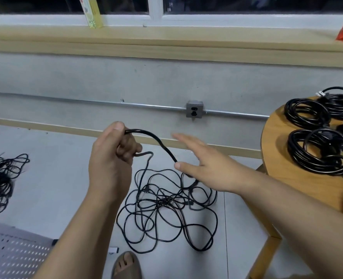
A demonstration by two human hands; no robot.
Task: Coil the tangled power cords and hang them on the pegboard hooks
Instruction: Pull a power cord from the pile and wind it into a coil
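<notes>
Black rubber-sheathed power cord (158, 141) arcs from left hand (110, 156) down and rightward to right hand (204, 170). Its loose tangle (162, 202) lies on the grey floor, below and between both hands. Left hand is curled round the cord. Right hand is flat with fingers spread, thumb against the cord, not gripping, and nearer the slack. Cord vanishes under the right palm. Fist contents unclear; right fingertips blurred. White perforated pegboard (11, 254) is cut off lower left, no hooks visible.
</notes>
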